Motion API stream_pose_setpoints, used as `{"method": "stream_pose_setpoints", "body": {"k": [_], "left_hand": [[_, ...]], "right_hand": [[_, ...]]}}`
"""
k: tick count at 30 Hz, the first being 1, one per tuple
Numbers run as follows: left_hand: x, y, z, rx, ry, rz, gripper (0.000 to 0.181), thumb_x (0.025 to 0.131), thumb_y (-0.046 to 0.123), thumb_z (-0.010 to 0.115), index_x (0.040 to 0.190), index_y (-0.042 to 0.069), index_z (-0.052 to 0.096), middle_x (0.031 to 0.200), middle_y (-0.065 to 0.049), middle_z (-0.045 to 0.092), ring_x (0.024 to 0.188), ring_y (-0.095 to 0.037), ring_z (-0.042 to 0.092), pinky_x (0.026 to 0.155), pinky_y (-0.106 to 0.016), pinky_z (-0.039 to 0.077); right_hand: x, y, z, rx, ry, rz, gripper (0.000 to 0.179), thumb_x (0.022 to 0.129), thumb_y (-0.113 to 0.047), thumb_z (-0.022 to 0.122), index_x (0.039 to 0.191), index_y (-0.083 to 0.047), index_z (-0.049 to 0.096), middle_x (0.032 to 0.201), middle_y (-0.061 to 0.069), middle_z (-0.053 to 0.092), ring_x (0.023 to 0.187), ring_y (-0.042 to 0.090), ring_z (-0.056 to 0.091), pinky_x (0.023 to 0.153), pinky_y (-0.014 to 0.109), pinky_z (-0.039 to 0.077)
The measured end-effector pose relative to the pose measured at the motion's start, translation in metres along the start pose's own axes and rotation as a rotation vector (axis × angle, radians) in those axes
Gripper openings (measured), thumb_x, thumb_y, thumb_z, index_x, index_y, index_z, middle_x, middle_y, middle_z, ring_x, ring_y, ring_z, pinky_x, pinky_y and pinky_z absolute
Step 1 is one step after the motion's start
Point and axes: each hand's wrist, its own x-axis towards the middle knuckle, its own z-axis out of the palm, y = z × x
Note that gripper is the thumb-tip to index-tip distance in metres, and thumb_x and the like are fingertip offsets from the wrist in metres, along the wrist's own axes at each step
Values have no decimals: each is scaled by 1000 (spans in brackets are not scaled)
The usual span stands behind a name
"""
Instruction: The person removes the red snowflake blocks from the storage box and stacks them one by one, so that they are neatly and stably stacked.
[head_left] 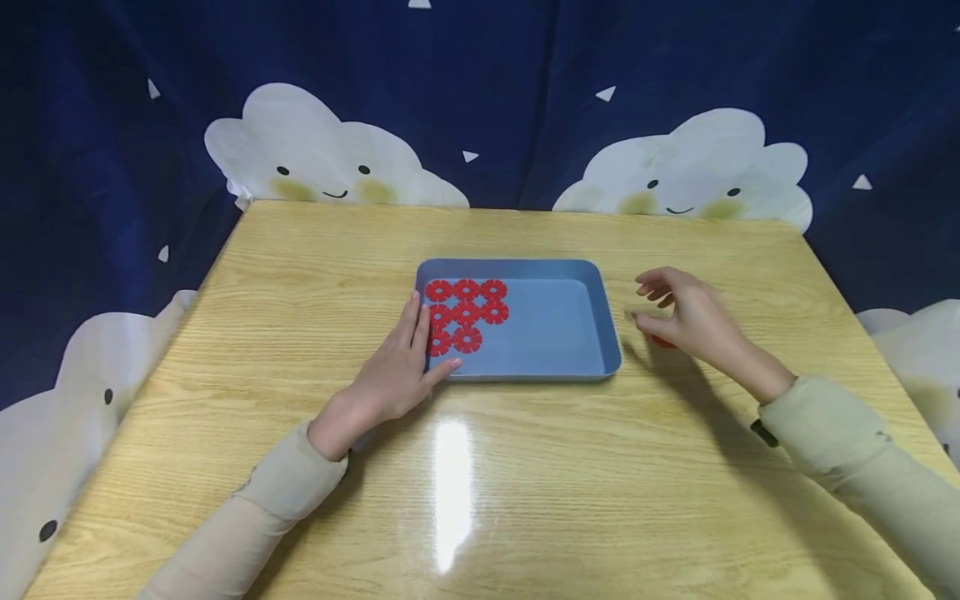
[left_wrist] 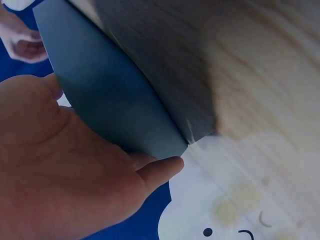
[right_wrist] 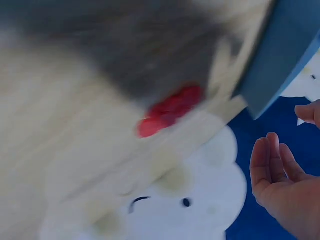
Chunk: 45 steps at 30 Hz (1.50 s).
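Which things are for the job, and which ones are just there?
Seem part of the job:
blue tray
red flower-shaped pieces in it
loose red pieces to its right
left hand, touching the tray
right hand, near the loose pieces

Seem just there:
wooden table
dark blue cloud cloth

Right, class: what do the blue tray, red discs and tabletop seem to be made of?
Blue tray: probably smooth, satin plastic, though coated metal is possible; thin, evenly coloured walls, rounded corners.
Red discs: likely plastic, from uniform colour and neatly notched edges; finish unclear.
Tabletop: wood or wood-look laminate, showing grain; glossy, given the bright reflection.
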Motion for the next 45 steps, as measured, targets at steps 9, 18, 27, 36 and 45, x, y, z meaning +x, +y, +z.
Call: {"method": "stream_pose_setpoints", "body": {"k": [9,18,27,36,45], "left_hand": [[0,-2,1,-5,6,9,93,99,52,49,154,-6,1,161,-20,-13,148,-38,-3,116,-49,16],[2,-2,2,4,-2,8,94,99,54,48,154,-6,1,161,-20,-13,148,-37,-3,116,-49,16],[1,-3,1,9,0,3,94,98,54,47,154,-6,1,161,-20,-13,148,-37,-3,116,-48,15],[0,-1,0,11,1,0,94,98,55,47,154,-5,1,161,-19,-15,148,-34,-5,117,-46,17],[0,-1,-1,5,6,0,93,99,54,47,154,-5,1,161,-19,-14,148,-34,-4,116,-47,17]], "right_hand": [[43,-40,39,109,-23,-110,41,80,-2,78,116,7,60,99,20,66,88,35,64,75,47,52],[68,-69,87,119,-113,-126,44,79,-8,81,116,6,61,102,16,66,92,29,63,79,42,53],[79,-80,117,51,-176,-63,46,78,-14,83,113,7,61,100,16,66,92,27,61,83,39,51],[84,-86,129,33,-147,-51,42,76,-16,84,105,7,64,96,16,64,88,26,55,77,38,50],[85,-88,130,22,-158,-32,44,75,-16,85,106,6,63,96,16,64,89,27,55,80,39,50]]}}
